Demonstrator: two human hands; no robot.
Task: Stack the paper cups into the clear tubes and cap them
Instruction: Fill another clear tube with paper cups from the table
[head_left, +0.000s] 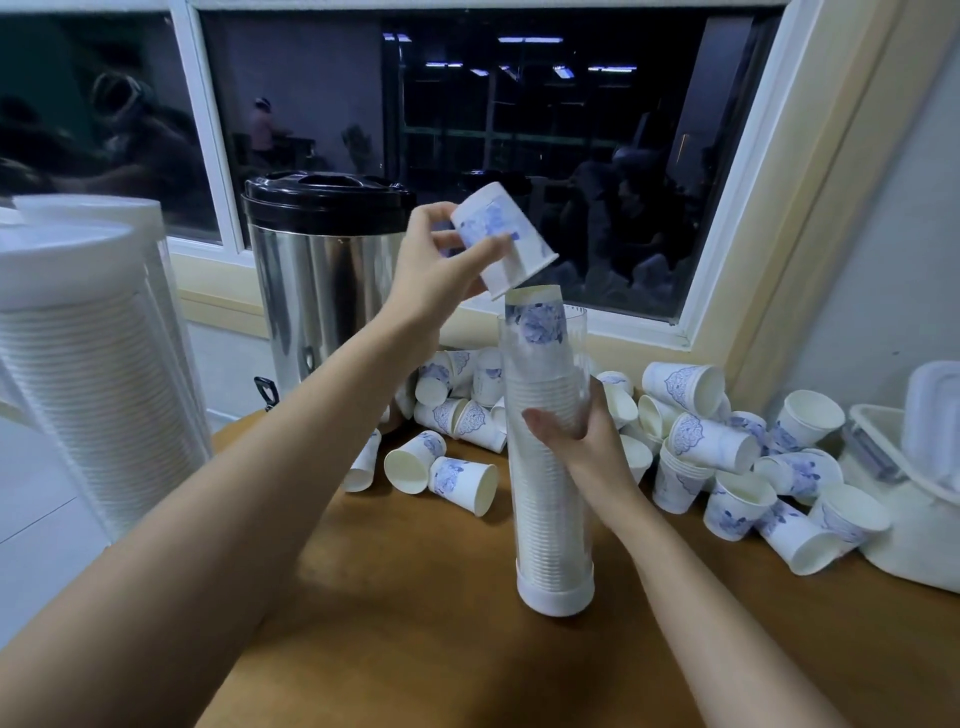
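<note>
Where the wooden table (415, 649) shows bare wood on the near side, its left edge runs diagonally toward the steel urn (322, 291). Loose paper cups (717, 447) crowd the far side under the window, reaching a white tub (914, 540) at right. Capped full tubes (78, 364) stand at left. The clear tube (550, 519) stands upright mid-table on a white cap (556, 592), packed with cups. The right hand (582, 441) wraps around its middle. The left hand (431, 265) pinches a tilted upside-down cup (519, 228) just over the protruding top cup (535, 312).
</note>
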